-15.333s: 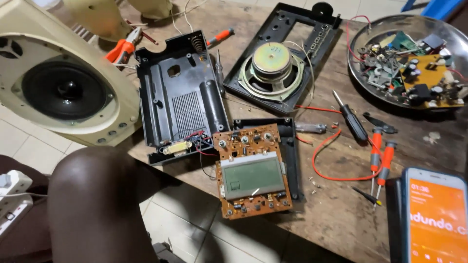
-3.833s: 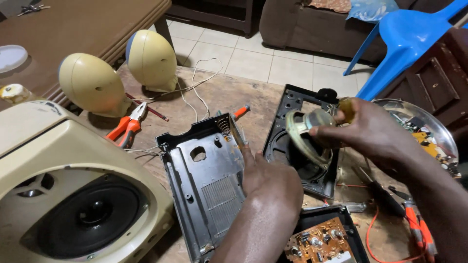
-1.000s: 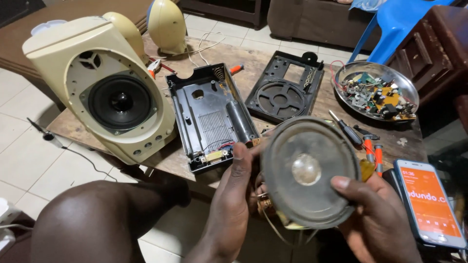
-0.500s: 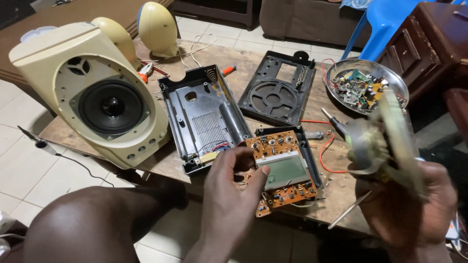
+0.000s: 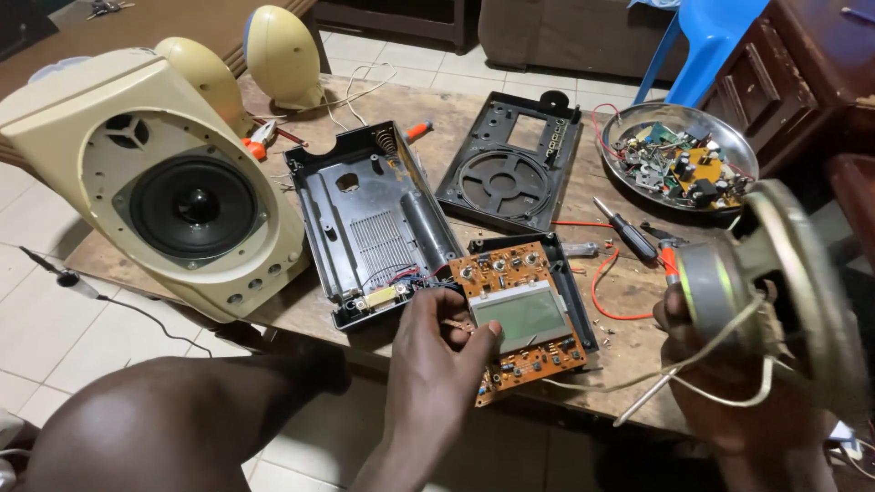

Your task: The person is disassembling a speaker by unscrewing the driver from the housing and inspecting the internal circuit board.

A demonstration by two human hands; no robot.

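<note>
My right hand point(image 5: 729, 383) grips a round loudspeaker driver point(image 5: 775, 301), held edge-on at the right with its magnet toward the table and pale wires trailing from it. My left hand point(image 5: 433, 364) rests its fingers on the near left edge of an orange circuit board point(image 5: 524, 314) with a grey display. That board lies in a black frame at the front of the wooden table point(image 5: 629, 301). An open black radio back shell point(image 5: 369, 223) lies just left of the board. The black front panel point(image 5: 506, 164) with a round speaker grille lies behind it.
A large cream speaker cabinet point(image 5: 173, 182) leans at the table's left, two egg-shaped cream speakers point(image 5: 273, 55) behind it. A metal dish point(image 5: 679, 155) of electronic scrap sits far right. Screwdrivers point(image 5: 629, 232), orange pliers point(image 5: 257, 141) and red wire lie about. My bare knee point(image 5: 182, 428) is below.
My right hand has swung the speaker driver from face-up over the board out to the right, edge-on, uncovering the circuit board. My left hand stays at the board's near edge.
</note>
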